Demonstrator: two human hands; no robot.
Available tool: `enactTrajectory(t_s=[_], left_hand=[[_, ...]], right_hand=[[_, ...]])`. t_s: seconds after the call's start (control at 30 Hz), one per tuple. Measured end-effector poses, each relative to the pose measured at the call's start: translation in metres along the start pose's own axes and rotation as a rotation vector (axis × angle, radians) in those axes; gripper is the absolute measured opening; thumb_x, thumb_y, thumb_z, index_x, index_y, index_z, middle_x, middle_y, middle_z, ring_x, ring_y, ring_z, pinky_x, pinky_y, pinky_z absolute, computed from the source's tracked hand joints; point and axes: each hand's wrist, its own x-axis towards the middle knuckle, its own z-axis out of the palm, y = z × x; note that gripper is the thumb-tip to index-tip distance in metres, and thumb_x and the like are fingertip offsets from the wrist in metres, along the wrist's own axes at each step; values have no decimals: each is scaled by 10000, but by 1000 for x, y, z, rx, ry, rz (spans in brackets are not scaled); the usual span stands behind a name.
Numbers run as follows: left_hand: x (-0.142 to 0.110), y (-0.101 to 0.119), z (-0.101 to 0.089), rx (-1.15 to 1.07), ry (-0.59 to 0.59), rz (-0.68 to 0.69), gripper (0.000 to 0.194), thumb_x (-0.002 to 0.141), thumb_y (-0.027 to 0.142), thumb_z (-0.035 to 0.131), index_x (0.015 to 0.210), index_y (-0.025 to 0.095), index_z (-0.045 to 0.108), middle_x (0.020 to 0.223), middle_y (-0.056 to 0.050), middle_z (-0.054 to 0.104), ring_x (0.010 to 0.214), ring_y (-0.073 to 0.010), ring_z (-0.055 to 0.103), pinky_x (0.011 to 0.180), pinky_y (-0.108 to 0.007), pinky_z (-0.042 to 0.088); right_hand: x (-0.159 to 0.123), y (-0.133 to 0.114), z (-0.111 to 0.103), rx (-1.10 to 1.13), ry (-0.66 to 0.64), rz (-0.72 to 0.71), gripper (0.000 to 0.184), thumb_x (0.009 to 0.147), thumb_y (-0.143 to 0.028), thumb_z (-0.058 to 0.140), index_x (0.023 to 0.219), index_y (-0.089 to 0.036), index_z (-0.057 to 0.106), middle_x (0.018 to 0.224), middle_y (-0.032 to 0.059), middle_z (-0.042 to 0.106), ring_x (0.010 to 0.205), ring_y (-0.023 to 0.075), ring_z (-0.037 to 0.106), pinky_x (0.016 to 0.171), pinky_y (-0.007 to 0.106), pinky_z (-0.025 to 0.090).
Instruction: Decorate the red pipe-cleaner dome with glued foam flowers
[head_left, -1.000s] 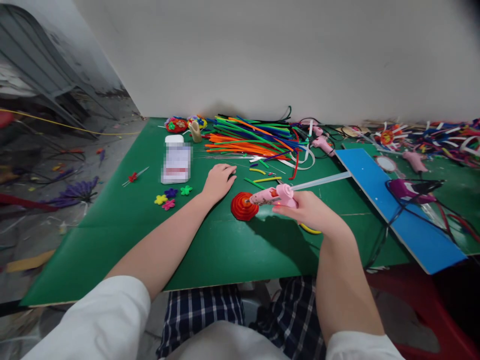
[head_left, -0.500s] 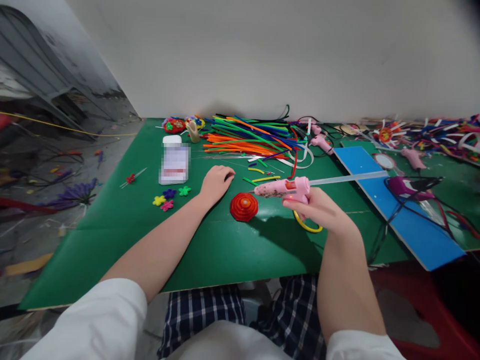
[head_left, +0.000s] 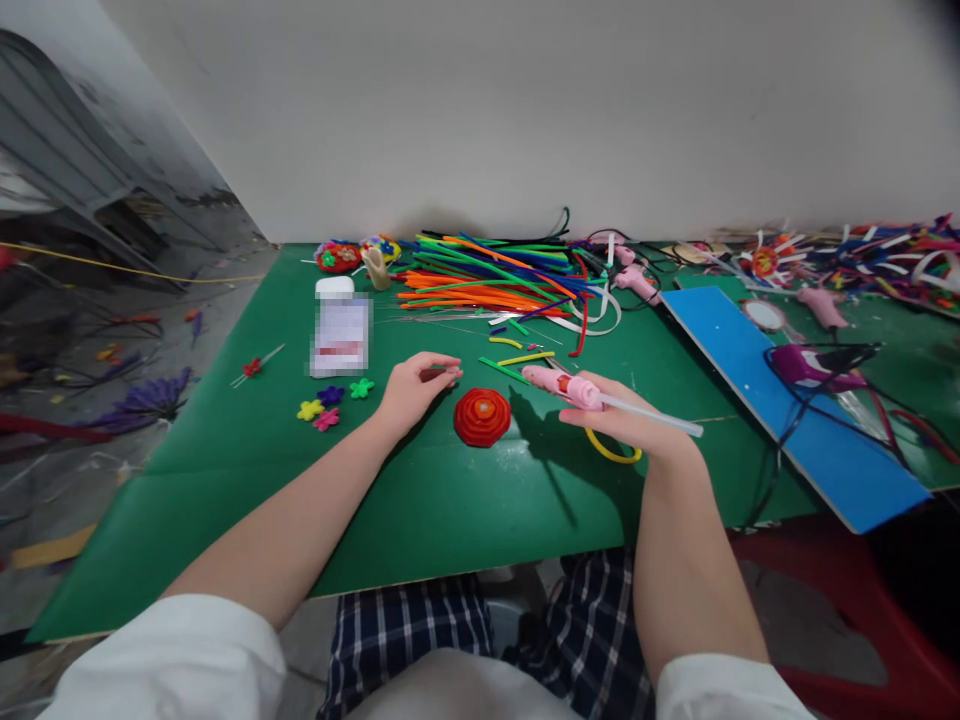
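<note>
My right hand [head_left: 626, 425] grips a pink glue gun [head_left: 564, 384] with a clear glue stick poking out of its back, its nozzle pointing left above the green table [head_left: 247, 470]. A red coiled disc [head_left: 481, 416] lies on the table just left of the gun. My left hand [head_left: 414, 389] is raised a little beside the disc, thumb and fingers pinched on a small red piece. Under my right hand lies a yellow loop [head_left: 615, 453].
A heap of coloured pipe cleaners [head_left: 495, 275] lies at the back. A white bottle [head_left: 340, 325] and small felt flowers [head_left: 330, 400] lie to the left. A blue board [head_left: 787, 400], a purple glue gun [head_left: 814, 363] and cables lie to the right.
My right hand lifted the glue gun off the red disc and swung it back, the stick now pointing right and down. My left hand rose from the table and pinched a small red piece.
</note>
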Motion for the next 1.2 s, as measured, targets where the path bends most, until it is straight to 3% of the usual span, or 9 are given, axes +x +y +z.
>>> enactTrajectory(t_s=[0.1,0.2,0.33,0.5,0.67,0.8,0.93,1.1,1.2], left_hand=[[-12,4,-2,-126,9,-95,355,622,333,715,910,138,644,839,-67,681,894,-222,635,797,-361,515],[-17,8,-2,-207,33,-167,396,605,343,733,937,143,653,905,-73,686,923,-218,630,838,-363,507],[-17,9,-1,-248,36,-195,379,613,356,731,917,137,668,932,-85,688,924,-210,630,886,-367,487],[-16,6,-2,-175,5,-111,443,609,362,729,981,135,647,964,-98,680,960,-222,614,921,-388,456],[-16,5,-2,-106,5,31,628,615,329,725,1183,175,508,941,-71,670,889,-188,638,888,-386,473],[-19,10,1,-77,8,12,568,620,343,720,1131,165,547,914,-75,681,858,-189,641,867,-384,487],[-21,14,3,-109,22,-107,364,622,362,718,901,137,657,783,-70,698,718,-185,653,775,-377,533],[-19,12,4,-224,-9,-200,344,626,356,719,884,132,675,812,-83,704,743,-193,660,765,-370,545],[-18,9,4,-253,-19,-221,369,633,352,716,925,133,667,865,-91,701,777,-193,660,805,-377,532]], right_hand=[[-2,6,-2,-46,40,34,290,673,-442,603,850,-217,558,798,9,627,700,172,559,602,261,406],[-3,16,-7,-147,184,131,335,679,-503,570,861,-227,512,713,-7,593,618,163,535,540,250,370],[-6,34,-18,-349,311,304,415,673,-541,549,945,-235,480,777,39,613,646,205,559,524,264,358],[-10,65,-29,-508,296,488,465,665,-556,530,970,-209,480,808,85,624,672,240,580,524,282,366],[-11,84,-32,-537,234,565,448,634,-522,568,939,-199,511,787,84,627,673,237,588,520,281,369],[-12,85,-33,-511,159,583,411,633,-495,577,924,-208,531,803,76,639,670,226,590,528,282,377],[-17,82,-37,-495,155,582,470,619,-523,591,981,-228,546,893,71,640,723,232,595,561,296,392],[-28,75,-47,-472,270,640,640,617,-625,553,1100,-206,527,1000,114,608,751,260,592,547,321,395],[-30,62,-46,-464,371,604,581,662,-601,532,1077,-195,550,958,113,624,767,265,588,568,333,398]])
